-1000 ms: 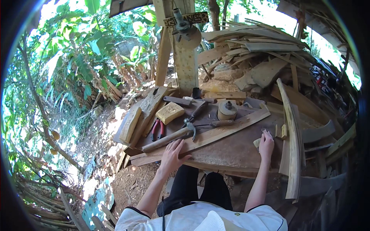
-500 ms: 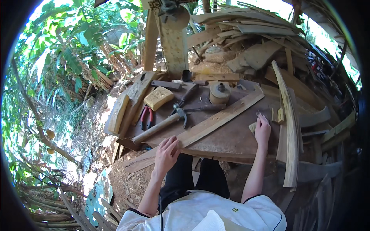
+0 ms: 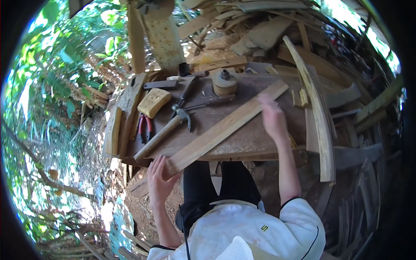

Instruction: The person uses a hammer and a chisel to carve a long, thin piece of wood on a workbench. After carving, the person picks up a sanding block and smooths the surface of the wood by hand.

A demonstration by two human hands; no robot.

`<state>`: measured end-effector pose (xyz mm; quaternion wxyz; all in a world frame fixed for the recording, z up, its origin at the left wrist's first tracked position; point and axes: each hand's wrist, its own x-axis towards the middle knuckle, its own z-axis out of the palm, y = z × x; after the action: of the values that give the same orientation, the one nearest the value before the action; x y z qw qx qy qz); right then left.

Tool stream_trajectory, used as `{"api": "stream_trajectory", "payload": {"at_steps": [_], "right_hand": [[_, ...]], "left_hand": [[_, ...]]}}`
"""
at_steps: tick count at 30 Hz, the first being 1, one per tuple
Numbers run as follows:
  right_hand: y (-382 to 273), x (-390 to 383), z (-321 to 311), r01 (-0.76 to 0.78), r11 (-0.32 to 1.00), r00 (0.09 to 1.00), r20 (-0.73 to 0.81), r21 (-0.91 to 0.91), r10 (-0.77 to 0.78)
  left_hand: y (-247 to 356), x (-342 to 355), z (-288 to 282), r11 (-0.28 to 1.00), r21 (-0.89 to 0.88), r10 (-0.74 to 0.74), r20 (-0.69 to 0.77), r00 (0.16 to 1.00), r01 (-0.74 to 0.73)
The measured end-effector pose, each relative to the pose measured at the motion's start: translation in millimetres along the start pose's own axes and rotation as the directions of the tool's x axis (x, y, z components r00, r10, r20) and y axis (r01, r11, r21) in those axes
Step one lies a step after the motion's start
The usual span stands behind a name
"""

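Note:
A long flat wooden plank (image 3: 223, 128) lies slantwise across the brown worktable (image 3: 242, 145), its lower left end jutting past the front edge. My left hand (image 3: 160, 177) grips this overhanging part, fingers over the top. My right hand (image 3: 274, 119) is at the plank's far right part, smeared by motion; whether it holds anything is unclear. Left of the plank lies a claw hammer (image 3: 162, 135) with a wooden handle. Beyond it are red-handled pliers (image 3: 145, 128) and a yellowish wood block (image 3: 154, 102). A round pot with a dark cap (image 3: 225, 85) stands behind the plank.
A long curved wood strip (image 3: 314, 106) stands along the table's right side, beside small wood pieces (image 3: 300, 98). Thick boards (image 3: 130, 115) line the left edge. A post (image 3: 162, 43) rises behind the table. Piled planks (image 3: 264, 37) fill the back right; plants grow at left.
My left hand has slid down and left along the plank. My right hand has moved from the tabletop at right up to the plank's far part. The whole view has shifted.

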<state>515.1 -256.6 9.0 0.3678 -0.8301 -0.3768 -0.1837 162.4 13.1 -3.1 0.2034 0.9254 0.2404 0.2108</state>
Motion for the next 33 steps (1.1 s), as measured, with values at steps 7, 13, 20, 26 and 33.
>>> {"api": "stream_trajectory", "payload": {"at_steps": [7,13,20,26,33], "right_hand": [[17.6,-10.0,27.9,0.148,0.989,0.945,0.297,-0.021,-0.135],[4.7,-15.1,53.3,0.181,0.956,0.965,0.229,-0.231,-0.128],[33.7,-6.0,39.1,-0.031,0.945,0.971,0.215,-0.326,0.106],[4.0,-11.0,44.9,0.093,0.989,0.925,0.377,-0.116,-0.043],[-0.2,-12.9,58.3,0.214,0.971,0.945,0.274,-0.111,-0.177]], "left_hand": [[-18.9,-14.1,-0.2,0.985,0.016,-0.170,0.031,0.985,0.169],[-25.7,-16.5,-0.9,0.980,-0.018,-0.198,0.077,0.977,0.200],[-25.0,-18.4,2.8,0.984,-0.034,-0.171,0.064,0.983,0.174],[-37.8,-31.9,-9.5,0.980,-0.066,-0.185,0.036,0.982,0.187],[-62.5,-46.1,-22.7,0.983,-0.027,-0.183,0.001,0.983,0.183]]}}
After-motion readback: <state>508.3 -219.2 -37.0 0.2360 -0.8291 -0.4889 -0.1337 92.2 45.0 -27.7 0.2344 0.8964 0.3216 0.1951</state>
